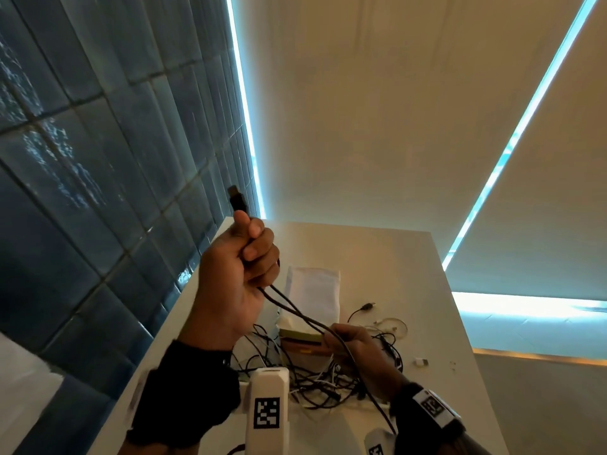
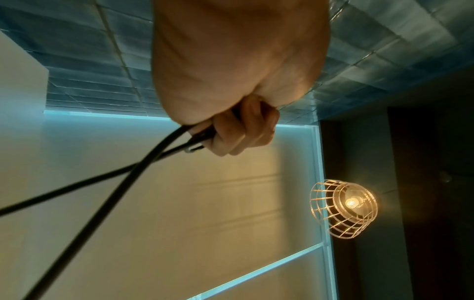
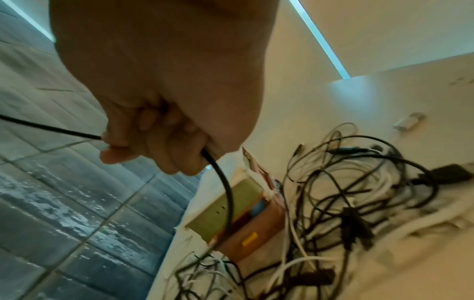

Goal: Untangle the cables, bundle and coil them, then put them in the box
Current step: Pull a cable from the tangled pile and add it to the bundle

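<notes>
— So, nearest first: what have you got in your hands?

— Two hands, one black cable (image 1: pixel 297 308). My right hand (image 1: pixel 356 351), low and right of centre in the head view, is closed round the cable just above the heap. My left hand (image 1: pixel 238 274) is raised at centre frame in a fist, fingers curled round the cable, with its USB plug (image 1: pixel 235 200) sticking up past my thumb.

— One strand between them?

— Two strands leave the bottom of my left fist and run down to the right hand. The left wrist view shows what the head view hides: a second metal-tipped connector (image 2: pixel 196 147) held against my fingers, and the two strands crossing lower left of that frame.

— And the right wrist camera?

— My right hand (image 3: pixel 164 97) fills the upper left; the cable (image 3: pixel 225 186) enters from the left edge, passes through the fist and drops toward the box (image 3: pixel 231 209).

— Where is the box?

— On the white table (image 1: pixel 410 257), just left of my right hand in the head view, open, green and brown inside, no coil in it that I can see. A white pouch (image 1: pixel 313 292) lies just behind it.

— The remaining cables?

— One tangled pile of cables (image 1: pixel 315 379), black and white, too knotted to count, lying beside the box. A small white adapter (image 1: pixel 420 361) lies apart at right. Farthest off, only the left wrist view catches one lit cage lamp (image 2: pixel 345 208).
</notes>
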`<state>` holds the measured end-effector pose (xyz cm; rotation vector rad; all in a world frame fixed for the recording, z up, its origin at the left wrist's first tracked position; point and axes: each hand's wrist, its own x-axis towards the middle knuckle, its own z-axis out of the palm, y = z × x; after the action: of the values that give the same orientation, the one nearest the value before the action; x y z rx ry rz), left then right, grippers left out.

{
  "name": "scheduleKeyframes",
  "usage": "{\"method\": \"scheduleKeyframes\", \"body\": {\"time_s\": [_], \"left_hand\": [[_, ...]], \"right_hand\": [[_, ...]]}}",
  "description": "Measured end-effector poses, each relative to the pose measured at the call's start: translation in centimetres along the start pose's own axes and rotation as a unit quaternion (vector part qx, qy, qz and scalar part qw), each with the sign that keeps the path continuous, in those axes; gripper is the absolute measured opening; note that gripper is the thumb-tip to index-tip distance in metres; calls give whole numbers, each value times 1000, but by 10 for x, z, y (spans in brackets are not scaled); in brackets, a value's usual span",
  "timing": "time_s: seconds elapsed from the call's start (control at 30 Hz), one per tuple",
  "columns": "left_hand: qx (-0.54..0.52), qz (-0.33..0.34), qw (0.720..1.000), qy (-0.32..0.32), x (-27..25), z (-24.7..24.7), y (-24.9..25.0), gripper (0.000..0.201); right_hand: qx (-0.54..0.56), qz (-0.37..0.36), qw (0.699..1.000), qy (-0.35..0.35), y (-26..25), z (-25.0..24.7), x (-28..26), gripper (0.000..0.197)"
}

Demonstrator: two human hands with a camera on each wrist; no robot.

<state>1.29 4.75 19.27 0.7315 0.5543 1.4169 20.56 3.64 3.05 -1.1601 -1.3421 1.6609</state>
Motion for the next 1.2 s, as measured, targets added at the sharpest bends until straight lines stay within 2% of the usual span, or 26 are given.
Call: {"method": "scheduleKeyframes", "body": {"time_s": [0.13, 0.23, 0.37, 0.47, 0.57, 0.63, 0.73, 0.83, 0.9, 1.03, 1.2], "left_hand": [[40, 8, 999, 4, -2, 1, 9, 42], [81, -20, 996, 21, -7, 0, -3, 35], [159, -52, 984, 64, -12, -6, -24, 27], [210, -73, 969, 105, -11, -12, -38, 33], [221, -92, 963, 127, -10, -10, -46, 35], [190, -100, 968, 130, -10, -9, -45, 35], [56, -119, 987, 96, -10, -6, -39, 37], [-36, -97, 992, 75, -9, -3, -30, 32], [-38, -80, 995, 51, -6, -1, -23, 27], [26, -43, 999, 15, -4, 1, -17, 35], [67, -15, 998, 4, -4, 4, -16, 36]], "right_hand": [[-30, 17, 999, 23, 10, -2, 1, 25], [-75, 11, 993, 90, 8, -2, 6, 23], [12, -35, 987, 159, -14, -8, 11, 19], [117, -110, 978, 133, -50, -5, 9, 16], [161, -179, 969, 49, -85, 7, -2, 12], [154, -195, 969, -7, -95, 15, -9, 11], [130, -172, 975, -49, -91, 21, -14, 11], [134, -124, 981, -58, -79, 18, -11, 10], [107, -104, 988, -48, -69, 15, -7, 12], [47, -92, 994, -29, -50, 15, 0, 20], [11, -74, 997, -12, -36, 10, 7, 20]]}}
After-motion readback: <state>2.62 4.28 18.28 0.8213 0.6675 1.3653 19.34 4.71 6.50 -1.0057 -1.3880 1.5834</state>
